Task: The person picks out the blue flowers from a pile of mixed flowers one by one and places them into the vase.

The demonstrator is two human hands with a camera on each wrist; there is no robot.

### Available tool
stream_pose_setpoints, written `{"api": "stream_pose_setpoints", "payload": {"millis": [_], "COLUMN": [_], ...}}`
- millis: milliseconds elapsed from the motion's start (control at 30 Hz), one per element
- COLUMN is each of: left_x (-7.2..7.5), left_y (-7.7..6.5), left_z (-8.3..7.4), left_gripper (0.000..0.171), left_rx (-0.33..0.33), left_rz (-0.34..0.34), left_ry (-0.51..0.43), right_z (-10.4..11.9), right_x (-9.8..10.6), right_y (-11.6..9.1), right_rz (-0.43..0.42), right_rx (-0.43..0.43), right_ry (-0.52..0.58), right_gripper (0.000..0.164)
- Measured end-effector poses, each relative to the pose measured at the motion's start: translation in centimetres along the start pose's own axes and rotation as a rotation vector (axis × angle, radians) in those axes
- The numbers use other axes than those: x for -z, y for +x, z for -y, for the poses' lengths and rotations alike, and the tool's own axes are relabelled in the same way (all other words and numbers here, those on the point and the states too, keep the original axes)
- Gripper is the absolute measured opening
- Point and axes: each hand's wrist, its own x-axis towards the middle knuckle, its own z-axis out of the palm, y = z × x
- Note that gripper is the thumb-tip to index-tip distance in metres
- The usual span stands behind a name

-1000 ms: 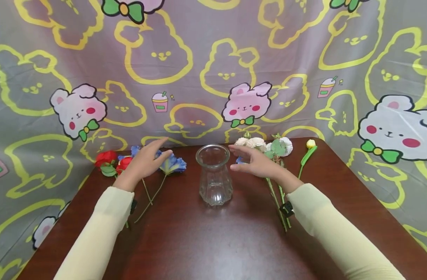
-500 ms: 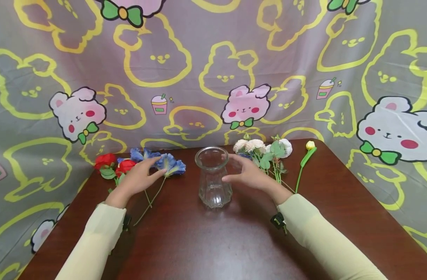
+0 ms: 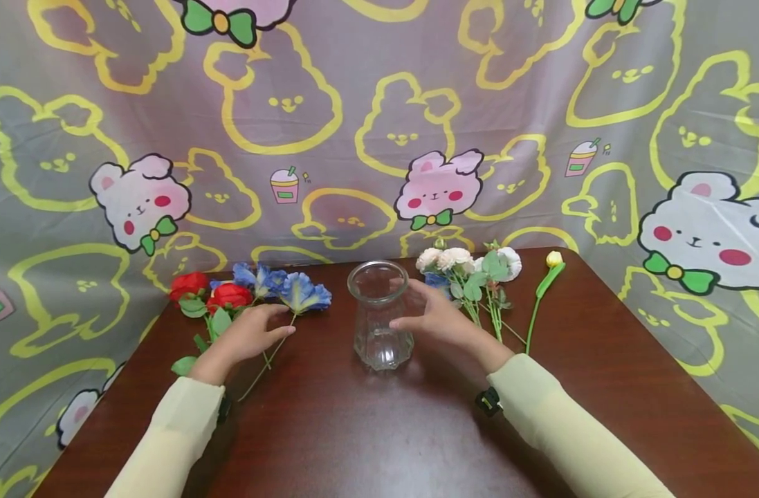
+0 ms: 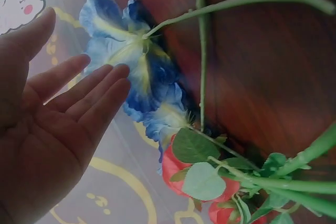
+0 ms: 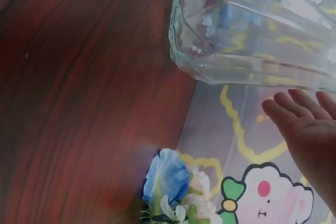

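Observation:
A ribbed clear glass vase (image 3: 384, 339) stands upright mid-table. My right hand (image 3: 438, 319) is at the vase's right side, thumb and fingers spread apart, fingertips overlapping the glass. In the right wrist view, its loosely bent fingers (image 5: 302, 106) lie right beside the vase wall. My left hand (image 3: 245, 339) hovers over the flower stems on the left, thumb apart and fingers nearly straight. The left wrist view has its fingertips (image 4: 122, 72) overlapping a blue flower (image 4: 142, 56) and nothing in the palm. Red roses (image 3: 230, 296) with green leaves lie close beside that hand.
White and cream flowers (image 3: 454, 260) lie at the back right, with a blue bloom (image 5: 167, 174) among them. Farther right lies a yellow tulip (image 3: 553, 260) on a green stem. A patterned curtain (image 3: 348, 138) hangs behind the brown table (image 3: 367, 436).
My left hand has dropped lower and nearer, off the blue flowers toward the stems. My right hand has shifted left and down to the vase. The vase and flowers have stayed put.

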Motion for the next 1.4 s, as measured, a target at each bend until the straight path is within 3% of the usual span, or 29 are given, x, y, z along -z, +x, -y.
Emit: {"api": "stream_pose_setpoints", "payload": {"millis": [333, 700, 1400], "left_x": [-1.2, -2.5, -3.3], "left_y": [-0.4, -0.5, 0.3], "left_z": [0.7, 1.5, 2.6], "left_gripper": [0.050, 0.049, 0.012], "left_rx": [0.053, 0.043, 0.127], "left_rz": [0.101, 0.100, 0.092], "left_ry": [0.000, -0.017, 0.061], "right_z": [-0.7, -0.7, -1.0], "right_x": [-0.7, -1.0, -1.1], "right_y": [0.1, -0.2, -0.1], "right_rz": [-0.046, -0.052, -0.056], "right_rx": [0.006, 0.000, 0.004], "right_ry": [-0.044, -0.058, -0.083], "right_gripper": [0.067, 0.067, 0.067]}}
